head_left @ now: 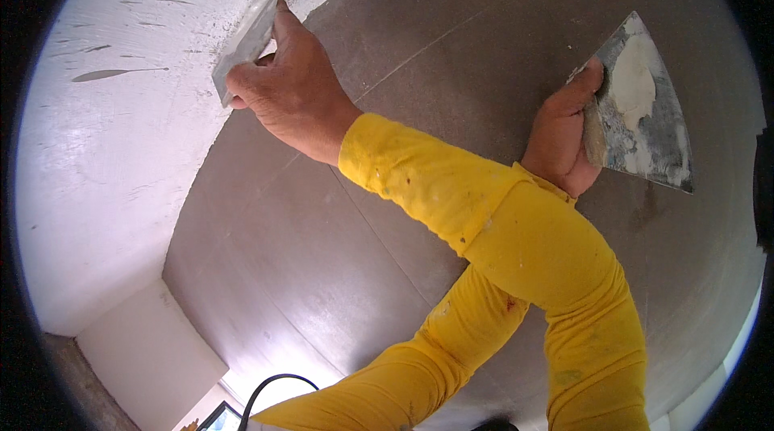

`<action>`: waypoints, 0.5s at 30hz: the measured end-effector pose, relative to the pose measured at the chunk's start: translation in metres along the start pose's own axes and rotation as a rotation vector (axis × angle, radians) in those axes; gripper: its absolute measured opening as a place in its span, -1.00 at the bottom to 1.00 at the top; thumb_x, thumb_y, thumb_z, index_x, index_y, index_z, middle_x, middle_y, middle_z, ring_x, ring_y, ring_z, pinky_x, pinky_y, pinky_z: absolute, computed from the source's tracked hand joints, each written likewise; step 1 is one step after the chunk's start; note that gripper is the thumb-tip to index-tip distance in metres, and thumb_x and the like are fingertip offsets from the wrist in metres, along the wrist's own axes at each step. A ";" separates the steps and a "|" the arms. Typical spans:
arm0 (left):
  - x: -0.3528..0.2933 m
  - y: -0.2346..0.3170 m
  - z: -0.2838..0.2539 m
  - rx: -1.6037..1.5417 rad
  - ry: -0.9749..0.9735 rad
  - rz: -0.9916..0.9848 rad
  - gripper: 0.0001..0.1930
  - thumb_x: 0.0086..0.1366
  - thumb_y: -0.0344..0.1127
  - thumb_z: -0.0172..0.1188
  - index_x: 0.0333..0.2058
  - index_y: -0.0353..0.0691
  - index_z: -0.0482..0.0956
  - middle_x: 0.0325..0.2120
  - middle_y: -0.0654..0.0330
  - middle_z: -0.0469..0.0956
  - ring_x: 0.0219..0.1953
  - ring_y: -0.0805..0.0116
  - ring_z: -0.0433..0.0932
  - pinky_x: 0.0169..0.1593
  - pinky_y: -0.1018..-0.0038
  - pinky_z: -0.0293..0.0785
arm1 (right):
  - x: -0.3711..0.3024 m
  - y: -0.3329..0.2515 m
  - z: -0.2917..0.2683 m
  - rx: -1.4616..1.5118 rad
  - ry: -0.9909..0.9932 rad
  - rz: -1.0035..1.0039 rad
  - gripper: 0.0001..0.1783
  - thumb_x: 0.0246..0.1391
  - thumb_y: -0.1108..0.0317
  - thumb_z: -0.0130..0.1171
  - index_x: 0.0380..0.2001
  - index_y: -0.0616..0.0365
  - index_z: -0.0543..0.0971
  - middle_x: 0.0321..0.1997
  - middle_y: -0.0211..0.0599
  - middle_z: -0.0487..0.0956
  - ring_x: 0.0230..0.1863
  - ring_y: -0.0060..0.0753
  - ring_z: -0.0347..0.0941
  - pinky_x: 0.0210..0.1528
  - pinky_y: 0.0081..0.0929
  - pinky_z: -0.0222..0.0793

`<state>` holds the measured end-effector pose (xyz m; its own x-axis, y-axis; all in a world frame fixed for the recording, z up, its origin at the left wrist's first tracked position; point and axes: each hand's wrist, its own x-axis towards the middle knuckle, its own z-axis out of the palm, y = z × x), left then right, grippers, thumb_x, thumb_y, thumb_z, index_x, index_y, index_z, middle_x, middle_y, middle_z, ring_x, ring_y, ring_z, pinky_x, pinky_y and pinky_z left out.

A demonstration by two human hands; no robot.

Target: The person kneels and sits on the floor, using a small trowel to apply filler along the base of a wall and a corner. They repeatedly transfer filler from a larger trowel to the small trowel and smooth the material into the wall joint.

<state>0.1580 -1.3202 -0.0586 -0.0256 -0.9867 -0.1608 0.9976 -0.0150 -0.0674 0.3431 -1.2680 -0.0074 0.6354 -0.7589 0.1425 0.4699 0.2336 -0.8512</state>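
My forearms, in yellow sleeves, cross, the right one passing over the left. At the far left my right hand [294,84] pinches a flat greyish scraper blade [248,45]. That blade lies against the white plastered wall [121,149], close to where it meets the brown tiled surface [419,52]. Over on the right, my left hand [568,133] is closed around a wide, triangular putty knife [669,141]. A patch of pale putty [633,80] sits on its smeared metal face. The handle is mostly hidden in my palm.
Thin joint lines run across the brown tiles. Dark streaks and scuffs mark the white wall. A pale box-like ledge [149,350] stands at the lower left, with a black cable [278,377] near the bottom edge. Bright light reflects off the lower tiles.
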 end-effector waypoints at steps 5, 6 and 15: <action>0.002 -0.004 0.000 0.084 0.058 0.000 -0.57 0.39 -0.06 0.00 0.05 -0.27 0.45 -0.05 0.06 0.56 -0.02 0.16 0.56 0.14 0.20 0.43 | -0.008 0.005 -0.014 0.049 0.049 0.168 -0.10 -0.08 0.45 0.06 0.30 0.50 -0.08 0.04 0.26 0.28 0.03 0.01 0.43 0.10 -0.29 0.44; 0.003 -0.005 -0.001 0.073 0.062 -0.005 -0.57 0.39 -0.06 0.00 0.05 -0.27 0.45 -0.05 0.06 0.56 -0.02 0.16 0.55 0.14 0.20 0.42 | -0.004 0.006 -0.022 -0.124 0.063 0.099 -0.10 -0.08 0.47 0.05 0.30 0.50 -0.10 0.05 0.27 0.28 0.04 0.01 0.43 0.10 -0.29 0.45; 0.004 -0.008 -0.008 0.089 0.010 -0.008 -0.43 0.31 0.07 0.11 0.09 -0.27 0.41 0.02 0.07 0.50 0.10 0.18 0.48 0.19 0.28 0.38 | 0.013 -0.008 -0.053 0.282 0.226 0.209 -0.44 -0.07 0.53 0.05 0.03 0.51 0.18 0.03 0.23 0.31 -0.02 -0.02 0.48 -0.12 -0.34 0.62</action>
<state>0.1498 -1.3224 -0.0667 -0.0341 -0.9847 -0.1708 0.9991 -0.0379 0.0191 0.3156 -1.3118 -0.0256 0.5992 -0.7844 -0.1599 0.5143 0.5302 -0.6741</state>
